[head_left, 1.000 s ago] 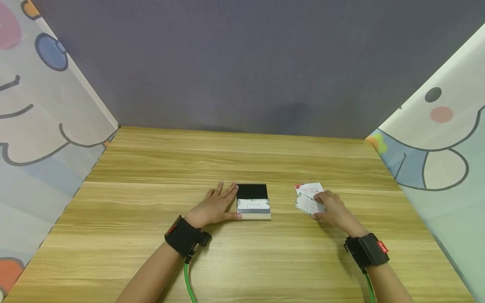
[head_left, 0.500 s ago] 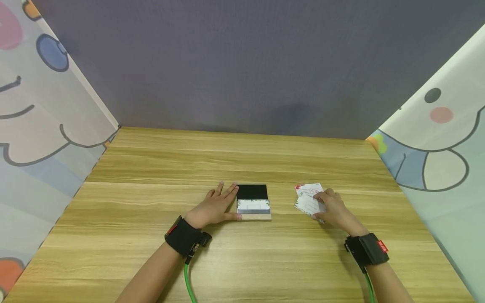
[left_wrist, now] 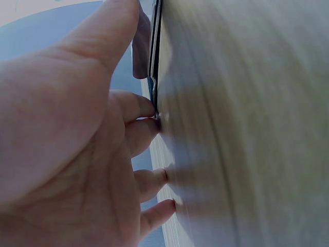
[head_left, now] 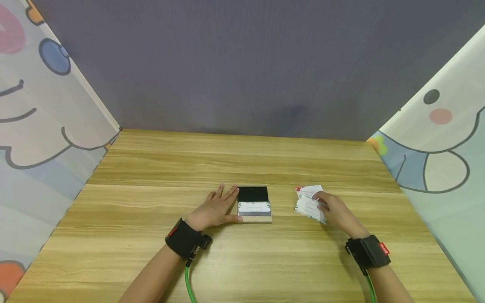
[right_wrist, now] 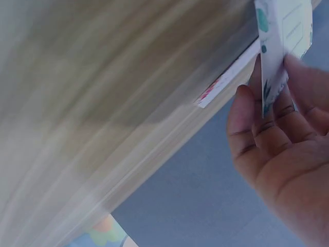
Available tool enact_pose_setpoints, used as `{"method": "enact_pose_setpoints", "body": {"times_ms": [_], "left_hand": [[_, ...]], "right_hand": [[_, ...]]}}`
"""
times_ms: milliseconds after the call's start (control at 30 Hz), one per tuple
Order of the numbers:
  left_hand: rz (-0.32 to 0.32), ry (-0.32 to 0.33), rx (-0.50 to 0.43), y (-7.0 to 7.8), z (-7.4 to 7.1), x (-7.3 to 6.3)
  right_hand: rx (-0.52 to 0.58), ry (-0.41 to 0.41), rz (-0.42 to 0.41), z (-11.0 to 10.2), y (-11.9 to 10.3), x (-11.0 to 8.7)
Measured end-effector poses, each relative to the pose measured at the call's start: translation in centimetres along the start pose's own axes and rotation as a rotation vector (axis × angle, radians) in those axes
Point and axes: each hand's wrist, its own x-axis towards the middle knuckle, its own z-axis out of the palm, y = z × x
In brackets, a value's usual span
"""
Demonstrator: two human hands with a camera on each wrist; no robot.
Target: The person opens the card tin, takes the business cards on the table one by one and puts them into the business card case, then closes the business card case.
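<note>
My left hand (head_left: 214, 212) lies spread along the left side of an opened card case (head_left: 253, 194). Its fingertips touch the upper left edge and its thumb rests at the lower left corner. The case has a black upper half; a white leaf-printed card (head_left: 254, 206) sits in the lower half above a grey strip. To the right, my right hand (head_left: 335, 212) pinches a white card with green leaves (right_wrist: 295, 28) between thumb and fingers, tilted up in the right wrist view. Partly behind it, a white card with red flowers (head_left: 308, 191) lies on the table.
The wood-grain table (head_left: 182, 164) ends at a dark grey panel (head_left: 242, 67) at the back. Cartoon-printed sheets (head_left: 439, 168) stand along both sides. A green cable (head_left: 188, 286) trails from each wrist band.
My right thumb has shifted from the leafy card's lower corner up along its right edge, and the card has tilted up. The left hand and the case stay put.
</note>
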Motion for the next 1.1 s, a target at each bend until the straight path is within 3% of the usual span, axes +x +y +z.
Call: {"method": "enact_pose_setpoints", "body": {"times_ms": [467,1100], "left_hand": [[-0.006,0.002,-0.005,-0.1,0.2,0.0],[-0.007,0.013,0.001,0.0,0.2,0.1]], "right_hand": [[0.047,0.109,-0.113,0.4,-3.1,2.1],[0.178,0.066,-0.232,2.9,-9.2,5.8]]}}
